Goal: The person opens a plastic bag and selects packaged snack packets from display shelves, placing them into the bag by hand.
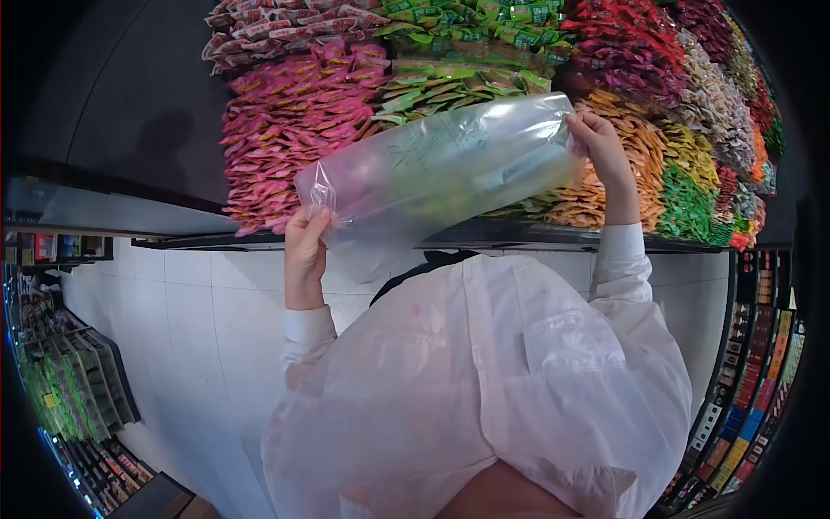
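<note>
A clear plastic bag point(441, 169) is stretched between both hands, over the front of the display. My left hand point(307, 246) pinches its left end, thumb against fingers. The bag's right end is gripped by my right hand point(601, 147), which is higher up. Faint green print shows on the plastic, and it looks flat with nothing I can make out inside. Behind it lie pink packets point(294, 130) on the left, green packets point(467, 82) in the middle and orange packets point(635, 138) on the right.
The black display edge point(501, 232) runs just below the bag. More packets, red point(627, 39) and green point(687, 203), fill the right side. A shelf with green goods point(73, 381) stands at the lower left, and stocked shelves point(748, 389) at the lower right.
</note>
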Tool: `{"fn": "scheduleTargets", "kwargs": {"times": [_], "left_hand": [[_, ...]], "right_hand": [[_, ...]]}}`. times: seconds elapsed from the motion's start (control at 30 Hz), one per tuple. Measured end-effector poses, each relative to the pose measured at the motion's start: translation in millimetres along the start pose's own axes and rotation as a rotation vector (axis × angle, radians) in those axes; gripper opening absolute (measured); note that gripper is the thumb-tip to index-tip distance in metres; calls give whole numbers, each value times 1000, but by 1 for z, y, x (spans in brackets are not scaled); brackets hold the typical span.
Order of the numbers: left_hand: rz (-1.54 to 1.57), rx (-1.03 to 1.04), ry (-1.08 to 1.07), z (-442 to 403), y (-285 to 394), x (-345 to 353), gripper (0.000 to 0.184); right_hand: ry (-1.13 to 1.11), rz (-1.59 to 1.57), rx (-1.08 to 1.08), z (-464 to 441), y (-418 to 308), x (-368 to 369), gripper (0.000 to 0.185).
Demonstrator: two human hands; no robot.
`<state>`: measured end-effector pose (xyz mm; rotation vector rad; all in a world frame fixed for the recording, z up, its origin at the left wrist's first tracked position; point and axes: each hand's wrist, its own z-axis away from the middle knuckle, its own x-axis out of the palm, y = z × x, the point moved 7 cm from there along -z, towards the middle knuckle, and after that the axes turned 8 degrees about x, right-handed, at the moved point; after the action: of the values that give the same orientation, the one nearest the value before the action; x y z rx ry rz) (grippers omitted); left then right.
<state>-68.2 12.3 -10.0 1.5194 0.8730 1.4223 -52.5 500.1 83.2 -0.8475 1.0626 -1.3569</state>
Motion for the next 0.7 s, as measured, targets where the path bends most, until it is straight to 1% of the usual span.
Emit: {"fn": "scheduleTargets", "kwargs": {"times": [0.07,0.2,0.27,0.37,0.47,0.53,0.57,0.63,0.67,0.7], "left_hand": [[132,-17,-150,5,9,19,20],[113,-35,-142,8,24,29,18],[21,-7,-233,10,25,30,16],[-58,-6,-242,5,20,30,13],[16,11,-199,-5,10,28,14],[36,33,-170,-4,8,29,16],[55,57,-143,-5,8,32,18],[90,37,-123,-2,20,64,22],[123,10,-99,0,21,79,25],[160,9,-121,-1,17,91,27]], "right_hand": [[216,97,-105,6,-10,-9,21],[271,44,-140,15,-15,-4,18],[296,46,-154,18,-12,-8,17],[309,76,-179,22,-8,-20,14],[282,7,-186,26,-8,-20,15],[616,81,-316,42,-21,-23,13],[618,80,-319,47,-26,-15,13],[815,338,-491,74,-53,4,11],[674,286,-579,76,-59,26,11],[556,335,-614,81,-70,59,10]]}}
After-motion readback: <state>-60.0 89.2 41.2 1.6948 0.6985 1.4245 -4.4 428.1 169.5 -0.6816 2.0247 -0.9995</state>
